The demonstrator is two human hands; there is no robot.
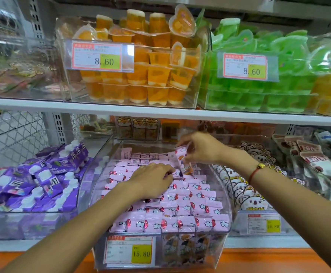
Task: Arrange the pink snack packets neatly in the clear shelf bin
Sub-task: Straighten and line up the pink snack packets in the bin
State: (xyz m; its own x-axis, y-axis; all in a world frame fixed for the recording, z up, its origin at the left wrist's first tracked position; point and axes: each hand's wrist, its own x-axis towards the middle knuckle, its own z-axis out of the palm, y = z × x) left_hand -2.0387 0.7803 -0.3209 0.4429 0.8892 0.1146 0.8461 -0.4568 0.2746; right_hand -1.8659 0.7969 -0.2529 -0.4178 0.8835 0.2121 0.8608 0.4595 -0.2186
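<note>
Setting: shop shelving, two white shelves [160, 110] one above the other, clear plastic bins side by side, an orange ledge [259, 259] along the bottom.
Clear shelf bin [222, 186]: middle of the lower shelf, curved transparent walls, a price tag [130, 250] reading 15.80 on its front.
Pink snack packets [180, 203]: filling that bin in overlapping rows, printed with white clouds and red balloons; front rows fairly even, rows at the back flatter and showing their plain sides.
Left hand [152, 179]: palm down on the packets near the middle of the bin, fingers bent and pressing into the rows; fingertips partly buried, so cannot tell whether pinching a packet.
Right hand [198, 147]: raised over the back right of the bin, fingers and thumb pinching one lifted packet [183, 159], held upright and slightly tilted, lower end just above the rows.
Wrist: red cord bracelet [256, 170] with a gold bead on the right arm.
Left neighbour: bin of purple pouches [48, 180] with white caps, heaped loosely.
Right neighbour: bin of bear-print packets [243, 186], tag 16.80.
Upper shelf: orange jelly cups [141, 75] and green jelly cups [259, 89], each bin tagged 8.60.
</note>
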